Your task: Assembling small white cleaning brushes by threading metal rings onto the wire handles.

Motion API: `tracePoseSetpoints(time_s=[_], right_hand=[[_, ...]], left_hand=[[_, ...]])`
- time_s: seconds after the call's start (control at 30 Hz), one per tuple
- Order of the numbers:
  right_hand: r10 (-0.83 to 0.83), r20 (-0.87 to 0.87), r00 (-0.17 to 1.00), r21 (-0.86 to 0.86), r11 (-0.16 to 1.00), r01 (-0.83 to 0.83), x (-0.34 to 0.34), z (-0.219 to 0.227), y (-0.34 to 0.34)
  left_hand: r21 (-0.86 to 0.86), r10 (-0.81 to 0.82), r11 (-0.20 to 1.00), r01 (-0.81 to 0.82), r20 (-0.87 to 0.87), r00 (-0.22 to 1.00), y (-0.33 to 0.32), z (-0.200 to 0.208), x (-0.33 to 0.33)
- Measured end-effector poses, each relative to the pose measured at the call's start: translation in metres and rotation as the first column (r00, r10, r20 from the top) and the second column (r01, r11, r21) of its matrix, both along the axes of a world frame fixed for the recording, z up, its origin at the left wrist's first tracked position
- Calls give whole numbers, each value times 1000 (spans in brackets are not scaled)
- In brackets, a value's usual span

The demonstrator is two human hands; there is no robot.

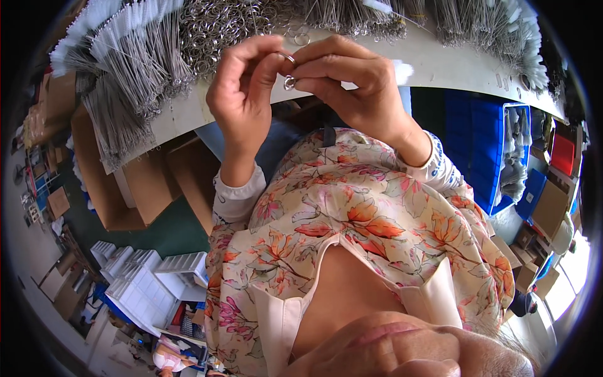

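Note:
My left hand (242, 94) pinches a small metal split ring (287, 58) between thumb and fingertips, just over the table's near edge. Close beside it, my right hand (361, 85) is closed, its fingertips touching the ring's other side. A looped metal end (289, 82) sticks out from between the right thumb and fingers. White bristles (402, 73) show past the back of that hand; they look like the other end of a wire-handled brush, though the fingers hide what lies between. Whether the ring passes through the loop I cannot tell.
A heap of metal rings (220, 31) lies on the white table (433, 72). Bundles of wire-handled brushes (135, 56) flank it, some hanging over the left edge. Below stand cardboard boxes (135, 188) at left and a blue crate (477, 144) at right.

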State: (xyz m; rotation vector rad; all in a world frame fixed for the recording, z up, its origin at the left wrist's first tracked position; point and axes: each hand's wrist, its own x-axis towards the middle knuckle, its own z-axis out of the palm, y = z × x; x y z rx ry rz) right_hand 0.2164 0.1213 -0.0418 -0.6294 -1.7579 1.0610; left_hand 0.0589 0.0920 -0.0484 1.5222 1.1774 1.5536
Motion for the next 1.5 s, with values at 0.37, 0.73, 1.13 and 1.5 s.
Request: tracePoseSetpoints(time_s=[0.37,0.73,1.13,1.5], right_hand=[[128,-52,990,39,991,-126,-1,0,-2],[7,44,999,446,895,-27,-2,-2,3],[122,-1,993,313,943,-115,-8,-4,3],[205,-249,946,-575,755,-315,-9,14,2]], left_hand=[[-135,-141,964,230,473,870,-9,-2,-10],[-198,-268,862,467,604,751,-10,11,-24],[-25,-27,999,31,155,988,-28,24,-8],[470,291,876,-105,-343,893,-16,9,-16]])
